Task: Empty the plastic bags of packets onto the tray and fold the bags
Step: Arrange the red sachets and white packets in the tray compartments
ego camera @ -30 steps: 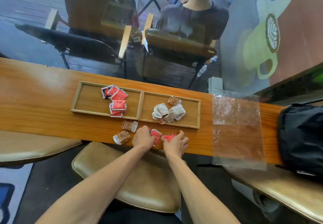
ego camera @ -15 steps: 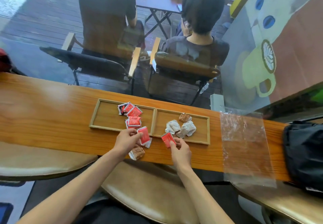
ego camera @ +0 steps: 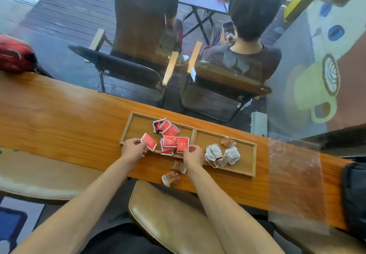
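From the head view I look down on a long wooden counter [ego camera: 59, 119] with a two-compartment wooden tray [ego camera: 195, 133] lying on it, just past my hands.

My left hand [ego camera: 133, 150] is at the near edge of the left compartment, fingers curled, pinching a red packet [ego camera: 148, 141] by its near corner; the packet is tilted and sits over the compartment floor. My right hand [ego camera: 193, 154] is at the near rim close to the divider, its fingertips pinching the lower edge of another red packet [ego camera: 182, 144], which overlaps a small red stack [ego camera: 168, 143] in the same compartment. More red packets [ego camera: 165, 126] lie in a loose cluster toward the far side of that compartment.

The right compartment holds crumpled white packets [ego camera: 222, 154] near its near-left part and one brown packet [ego camera: 227, 142] just beyond them.

Two brown packets are still on the bare counter, outside the tray: one [ego camera: 178, 166] touching my right wrist, the other [ego camera: 170, 178] nearer the counter's front edge.

A clear plastic bag [ego camera: 295, 178] lies flat and unfolded on the counter well to the right of the tray, overhanging the front edge. A dark bag [ego camera: 354, 194] sits at the far right end.

Below the counter I see a tan stool [ego camera: 170, 218]. Beyond the glass, two people sit in chairs with their backs to me.
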